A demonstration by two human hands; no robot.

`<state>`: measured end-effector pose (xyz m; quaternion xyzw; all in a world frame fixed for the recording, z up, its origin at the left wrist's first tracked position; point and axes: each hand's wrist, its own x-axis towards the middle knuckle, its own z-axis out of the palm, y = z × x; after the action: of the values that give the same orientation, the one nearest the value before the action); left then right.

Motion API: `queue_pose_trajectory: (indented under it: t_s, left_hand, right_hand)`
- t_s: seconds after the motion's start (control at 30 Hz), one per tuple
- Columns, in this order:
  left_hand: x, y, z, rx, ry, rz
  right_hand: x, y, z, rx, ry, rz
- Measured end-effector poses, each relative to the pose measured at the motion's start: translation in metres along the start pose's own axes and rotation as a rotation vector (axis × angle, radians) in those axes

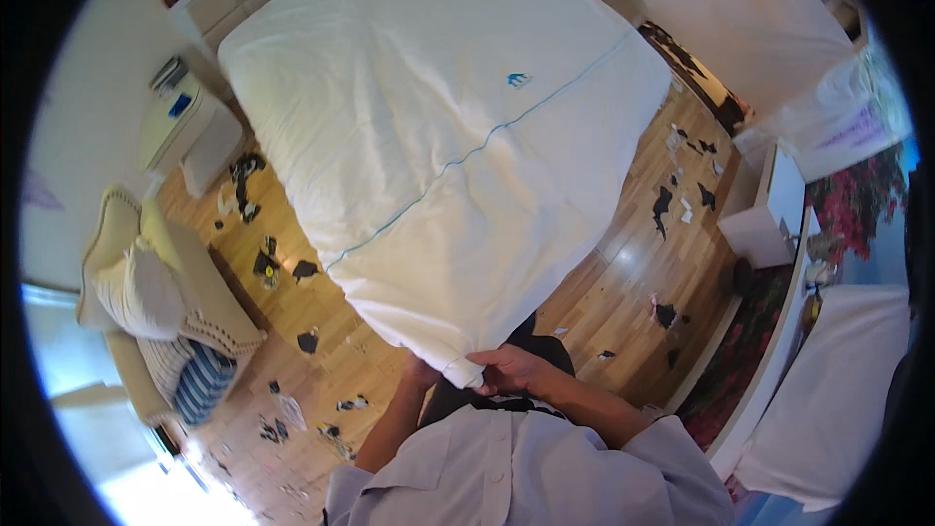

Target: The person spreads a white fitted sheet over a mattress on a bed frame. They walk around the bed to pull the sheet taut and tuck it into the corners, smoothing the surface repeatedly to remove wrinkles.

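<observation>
A white duvet (409,124) with a thin blue line across it and a small blue mark spreads out in front of me, covering most of a bed. Its near end narrows to a gathered corner close to my waist. My right hand (508,369) grips that corner, thumb on top and fingers curled beneath. At the corner's left side is my left hand (421,374), partly hidden by the cloth; it appears to hold the edge from below.
A cream armchair (219,307) with cushions stands at left, near a white bedside cabinet (175,131). Dark scraps (305,269) litter the wooden floor (350,329) on both sides of the bed. On the right are a white drawer unit (767,223) and a cloth-draped surface (833,387).
</observation>
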<state>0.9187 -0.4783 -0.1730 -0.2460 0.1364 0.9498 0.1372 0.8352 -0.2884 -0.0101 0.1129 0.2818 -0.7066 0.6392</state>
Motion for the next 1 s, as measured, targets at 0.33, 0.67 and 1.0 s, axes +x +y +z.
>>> queue_pose_trajectory:
  t_s: [0.33, 0.67, 1.0]
  left_hand:
    - [0.066, 0.015, 0.007, 0.185, 0.289, 0.109]
    - [-0.080, 0.038, 0.004, 0.871, 0.966, -0.091]
    - [0.039, -0.067, 0.065, 1.315, 0.792, -0.488]
  right_hand:
    - [-0.015, -0.026, -0.048, -0.131, -0.089, 0.191]
    - [-0.052, -0.007, -0.299, -1.499, 0.148, -0.010]
    - [-0.334, -0.052, -0.507, -0.111, 1.115, -0.017]
